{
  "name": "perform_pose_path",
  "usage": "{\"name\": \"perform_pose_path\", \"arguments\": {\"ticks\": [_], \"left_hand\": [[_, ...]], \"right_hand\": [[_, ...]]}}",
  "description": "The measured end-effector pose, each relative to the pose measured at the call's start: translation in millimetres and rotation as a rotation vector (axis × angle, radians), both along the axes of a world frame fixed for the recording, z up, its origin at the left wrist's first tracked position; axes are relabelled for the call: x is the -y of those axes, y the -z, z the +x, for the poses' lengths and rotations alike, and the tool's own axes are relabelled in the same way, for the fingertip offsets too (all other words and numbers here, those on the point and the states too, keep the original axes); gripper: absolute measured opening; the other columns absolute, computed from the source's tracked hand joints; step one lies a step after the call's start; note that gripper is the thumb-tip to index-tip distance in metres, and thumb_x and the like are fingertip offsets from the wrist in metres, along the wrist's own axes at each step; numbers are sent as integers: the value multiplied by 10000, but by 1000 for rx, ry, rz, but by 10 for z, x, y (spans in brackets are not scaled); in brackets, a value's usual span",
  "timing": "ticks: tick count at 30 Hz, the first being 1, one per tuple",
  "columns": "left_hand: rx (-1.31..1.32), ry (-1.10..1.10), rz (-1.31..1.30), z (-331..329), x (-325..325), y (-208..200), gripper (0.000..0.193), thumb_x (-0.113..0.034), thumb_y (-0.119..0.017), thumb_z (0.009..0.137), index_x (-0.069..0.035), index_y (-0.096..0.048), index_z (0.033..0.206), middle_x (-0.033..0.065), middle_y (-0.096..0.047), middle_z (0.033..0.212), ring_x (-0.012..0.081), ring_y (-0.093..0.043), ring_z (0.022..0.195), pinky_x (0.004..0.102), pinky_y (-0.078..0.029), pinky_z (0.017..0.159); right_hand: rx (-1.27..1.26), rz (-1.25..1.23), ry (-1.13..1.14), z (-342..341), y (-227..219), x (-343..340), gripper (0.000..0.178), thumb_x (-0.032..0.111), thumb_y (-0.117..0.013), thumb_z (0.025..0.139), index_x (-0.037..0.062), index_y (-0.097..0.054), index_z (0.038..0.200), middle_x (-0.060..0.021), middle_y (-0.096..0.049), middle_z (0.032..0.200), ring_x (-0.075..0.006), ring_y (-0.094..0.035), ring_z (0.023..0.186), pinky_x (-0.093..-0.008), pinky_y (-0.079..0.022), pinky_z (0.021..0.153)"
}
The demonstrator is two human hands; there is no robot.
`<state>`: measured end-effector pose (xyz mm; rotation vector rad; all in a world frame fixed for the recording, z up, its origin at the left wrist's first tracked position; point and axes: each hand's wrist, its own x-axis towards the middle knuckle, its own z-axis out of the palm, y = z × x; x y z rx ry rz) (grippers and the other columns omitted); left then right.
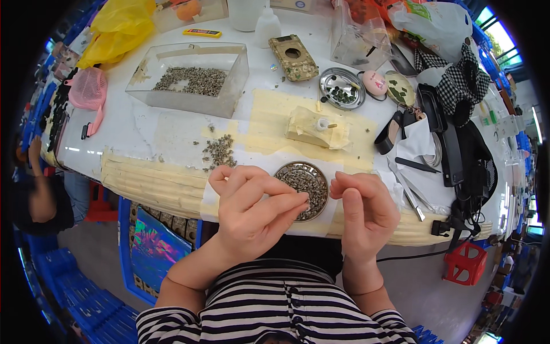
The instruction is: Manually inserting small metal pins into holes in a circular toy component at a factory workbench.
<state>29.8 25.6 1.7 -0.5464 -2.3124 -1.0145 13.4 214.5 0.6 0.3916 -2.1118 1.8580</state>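
A round metal dish (324, 213) full of small metallic grey parts stands at the table's front edge, between my hands. Over its left side my left hand (252, 209) has thumb and forefinger pinched together; whatever sits between the tips is too small to name. My right hand (369, 212) is at the dish's right rim, its fingers curled in beside the thumb, and what they may hold is hidden. A loose heap of similar small parts (220, 152) lies on the table beyond my left hand. Behind the dish is a tape-wrapped block (312, 129) with a white peg on top.
Further left stands a clear bin (232, 92) of small parts. Beyond the block are a camouflage model hull (293, 57) and a metal plate (329, 80) with dark green pieces. Tweezers (409, 192) and black straps lie at right. A red stool (465, 264) stands below; another person (43, 198) sits left.
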Motion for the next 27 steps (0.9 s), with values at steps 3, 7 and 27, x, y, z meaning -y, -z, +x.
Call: {"name": "perform_pose_path", "arguments": {"ticks": [3,7,27], "left_hand": [[20,-29,-21,49,-1,47,241,-113,-848,670,-152,-759,890,-61,-669,867,162,-556,835,382,-271,860],[19,-84,-62,23,64,32,231,-88,-841,684,-143,-760,893,-48,-664,858,175,-548,842,364,-293,847],[74,-132,-116,3,112,54,174,-128,-825,740,-147,-761,901,-50,-653,882,175,-551,871,365,-283,851]], "right_hand": [[-74,101,-46,6,46,-79,162,33,-585,977,-72,-674,1062,-107,-657,910,-158,-622,814,-269,-495,736],[-89,107,-8,-4,39,-12,114,-36,-710,844,-42,-726,957,-131,-714,851,-210,-656,731,-287,-509,672],[-199,296,-53,-25,41,52,161,-5,-768,788,18,-753,947,-94,-678,797,-203,-626,684,-286,-488,605]]}}
